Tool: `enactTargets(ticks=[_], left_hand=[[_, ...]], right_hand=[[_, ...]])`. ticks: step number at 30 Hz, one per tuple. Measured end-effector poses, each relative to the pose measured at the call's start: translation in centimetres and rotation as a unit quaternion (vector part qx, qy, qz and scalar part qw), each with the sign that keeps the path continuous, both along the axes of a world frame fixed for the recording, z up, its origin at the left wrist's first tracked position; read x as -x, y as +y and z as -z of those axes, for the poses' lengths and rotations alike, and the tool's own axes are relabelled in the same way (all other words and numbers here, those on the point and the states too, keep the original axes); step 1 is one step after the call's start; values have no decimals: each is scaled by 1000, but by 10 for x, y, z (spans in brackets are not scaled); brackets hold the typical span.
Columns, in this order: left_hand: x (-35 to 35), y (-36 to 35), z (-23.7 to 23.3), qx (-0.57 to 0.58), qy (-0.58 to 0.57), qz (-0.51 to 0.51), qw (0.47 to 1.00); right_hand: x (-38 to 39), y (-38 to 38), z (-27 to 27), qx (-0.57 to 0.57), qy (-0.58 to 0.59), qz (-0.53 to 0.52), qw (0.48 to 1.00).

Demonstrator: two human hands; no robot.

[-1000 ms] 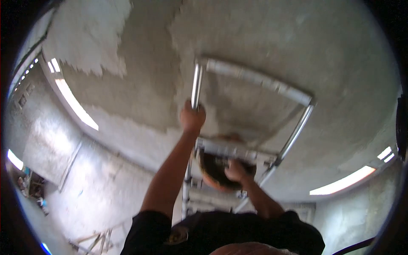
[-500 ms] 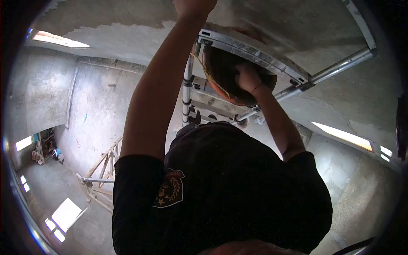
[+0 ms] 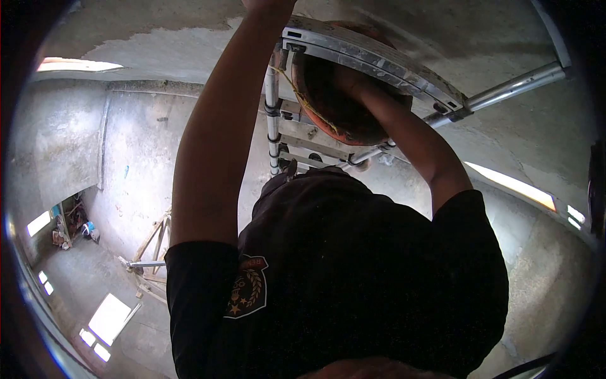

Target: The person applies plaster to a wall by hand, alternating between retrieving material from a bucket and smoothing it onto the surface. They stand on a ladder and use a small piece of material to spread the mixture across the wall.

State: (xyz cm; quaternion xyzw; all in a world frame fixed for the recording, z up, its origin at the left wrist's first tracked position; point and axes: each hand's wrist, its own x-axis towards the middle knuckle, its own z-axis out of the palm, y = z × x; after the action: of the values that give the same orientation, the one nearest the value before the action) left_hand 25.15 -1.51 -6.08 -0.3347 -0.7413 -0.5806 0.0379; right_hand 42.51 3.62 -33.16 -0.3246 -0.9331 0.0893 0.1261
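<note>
My left arm stretches upward past the ladder, and only the lower part of my left hand (image 3: 268,4) shows at the upper edge; its fingers are out of view. My right hand (image 3: 348,81) reaches down into a round tub (image 3: 344,135) with an orange rim. Shadow and blur hide its fingers and anything they may hold. A thin yellow cord (image 3: 297,93) runs along the tub's left rim. The tub sits just under the pale metal top step of a ladder (image 3: 379,61), which partly covers it.
Metal ladder rails (image 3: 273,120) and rungs drop away below the tub. A round metal tube (image 3: 517,86) slants toward the upper right. Wet-looking plaster (image 3: 158,19) covers the upper wall. Far below left stands a wooden trestle (image 3: 151,259) on the floor.
My right hand has moved deeper into the tub, up and to the left, and its forearm now crosses the rim. The whole view has shifted slightly; my left arm stays raised.
</note>
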Motion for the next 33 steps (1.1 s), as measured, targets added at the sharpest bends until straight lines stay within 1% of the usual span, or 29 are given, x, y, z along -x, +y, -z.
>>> enactTargets(ticks=[2, 4, 7, 9, 13, 15, 17, 21, 24, 26, 27, 29, 31, 32, 33], left_hand=[[0, -1, -1, 1, 3, 1, 1000], [-1, -3, -3, 3, 4, 5, 1000], [0, -2, -3, 3, -24, 13, 1000], [0, 0, -1, 3, -1, -10, 1000], [-1, -1, 0, -8, 14, -6, 1000], [-2, -3, 0, -19, 46, -2, 999], [1, -2, 2, -18, 37, 2, 999], [4, 0, 2, -24, 20, 17, 999], [5, 2, 2, -23, 11, 6, 1000], [4, 1, 3, -21, 29, 1, 999], [3, 0, 3, -20, 49, -4, 999], [2, 0, 0, -5, 36, -5, 999], [2, 1, -1, 9, 23, -7, 1000], [2, 1, 0, -1, 23, -4, 1000], [2, 0, -1, -10, 23, -2, 1000]], right_hand=[[-1, 5, 2, -19, 13, 4, 1000], [-5, 7, 5, -12, 8, -5, 1000], [-5, 6, 4, -4, 3, -16, 1000], [-3, 4, 4, 0, 0, -20, 1000], [0, 0, 4, 16, -10, -32, 999], [0, -2, 4, 25, -17, -39, 999], [0, -4, 2, 37, -25, -46, 998], [4, -13, -4, 67, -57, -58, 994], [15, -22, -12, 89, -88, -67, 990], [19, -29, -20, 131, -72, -57, 987], [17, -32, -21, 187, -35, -34, 981], [14, -33, -6, 177, -25, -48, 983], [4, -25, 34, 166, -13, -62, 984], [-8, -13, 65, 267, 68, -127, 953], [-16, -7, 70, 314, 110, -160, 929]])
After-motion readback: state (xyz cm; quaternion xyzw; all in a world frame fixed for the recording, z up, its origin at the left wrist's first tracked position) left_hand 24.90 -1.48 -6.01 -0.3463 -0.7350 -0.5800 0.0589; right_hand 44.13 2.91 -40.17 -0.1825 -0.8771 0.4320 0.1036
